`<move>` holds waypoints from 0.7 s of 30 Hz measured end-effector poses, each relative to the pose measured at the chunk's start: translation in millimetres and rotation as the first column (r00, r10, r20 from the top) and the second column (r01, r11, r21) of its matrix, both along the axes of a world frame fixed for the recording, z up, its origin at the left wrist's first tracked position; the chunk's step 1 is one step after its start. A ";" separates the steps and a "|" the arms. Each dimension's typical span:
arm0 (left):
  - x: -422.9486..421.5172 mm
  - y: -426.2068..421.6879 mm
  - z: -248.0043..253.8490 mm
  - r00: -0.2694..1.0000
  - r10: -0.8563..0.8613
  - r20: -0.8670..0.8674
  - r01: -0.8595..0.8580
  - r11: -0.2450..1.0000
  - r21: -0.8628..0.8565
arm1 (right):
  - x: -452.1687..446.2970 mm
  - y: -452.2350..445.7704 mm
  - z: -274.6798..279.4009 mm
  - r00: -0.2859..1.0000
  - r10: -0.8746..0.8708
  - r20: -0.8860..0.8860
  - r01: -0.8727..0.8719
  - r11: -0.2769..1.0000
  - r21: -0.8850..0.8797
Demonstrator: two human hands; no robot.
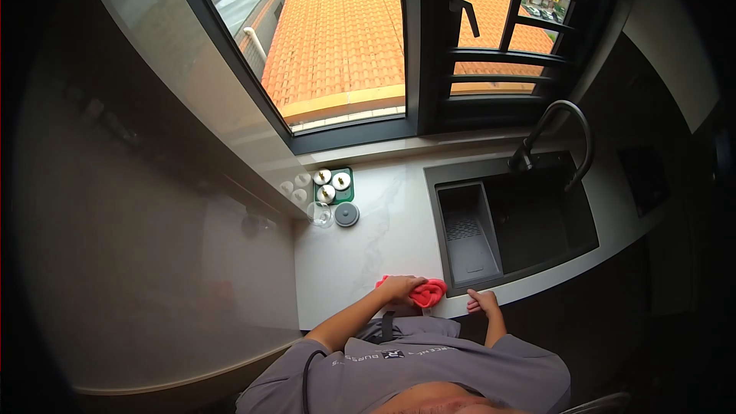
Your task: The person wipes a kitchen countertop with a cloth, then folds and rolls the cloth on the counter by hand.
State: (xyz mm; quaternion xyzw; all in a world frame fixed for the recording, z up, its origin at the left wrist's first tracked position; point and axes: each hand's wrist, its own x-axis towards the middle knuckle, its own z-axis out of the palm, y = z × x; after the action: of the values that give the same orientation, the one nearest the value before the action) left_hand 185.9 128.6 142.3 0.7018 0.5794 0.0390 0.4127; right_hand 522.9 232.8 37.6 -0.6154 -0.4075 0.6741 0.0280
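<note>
A bunched red cloth (pixel 428 293) lies on the white counter near its front edge, just left of the sink. My left hand (pixel 402 288) rests on the cloth's left part, its fingers closed around it. To the right, beside the sink's front rim, my right hand (pixel 481 301) hovers near the counter edge with its fingers curled. It is apart from the cloth, and nothing shows in it.
A dark sink (pixel 537 215) with a grey basin insert (pixel 465 234) and a curved black faucet (pixel 586 134) is on the right. At the back left are a green tray (pixel 343 194) with white-lidded jars, a grey round lid (pixel 346 215) and a clear glass piece (pixel 320 215).
</note>
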 end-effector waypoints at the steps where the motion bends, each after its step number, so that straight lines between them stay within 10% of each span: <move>1: -8.5 -18.9 -12.2 1.000 -0.026 0.009 0.025 0.997 0.078 | -0.4 1.1 0.5 1.000 -0.012 0.006 0.012 1.000 -0.004; 4: -63.4 -67.8 -4.9 0.934 0.357 -0.004 -0.355 0.931 0.088 | 0.2 1.4 1.0 1.000 -0.020 0.015 0.020 1.000 -0.015; 8: -147.1 -129.1 5.2 0.478 0.822 -0.308 -0.819 0.544 0.181 | -0.8 2.2 5.5 0.999 -0.031 0.013 0.032 0.999 -0.040; 12: -172.2 -136.4 -25.2 0.127 0.928 -0.351 -0.951 0.215 0.224 | 3.6 2.4 -1.5 1.000 -0.030 -0.001 0.030 0.999 -0.030; 17: -96.6 -66.8 -24.4 0.346 0.915 -0.207 -0.884 0.392 0.256 | 1.9 3.1 -0.1 0.999 -0.031 0.014 0.031 0.999 -0.040; 21: -34.7 -4.8 5.8 0.816 0.577 -0.024 -0.576 0.811 -0.104 | 1.8 2.4 6.9 0.998 -0.009 0.054 0.011 0.999 -0.046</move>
State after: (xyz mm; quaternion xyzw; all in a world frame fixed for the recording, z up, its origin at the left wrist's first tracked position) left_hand 151.2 123.8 148.1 0.4701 0.7642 0.1345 0.4206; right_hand 524.6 235.1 44.5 -0.6359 -0.3892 0.6664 0.0060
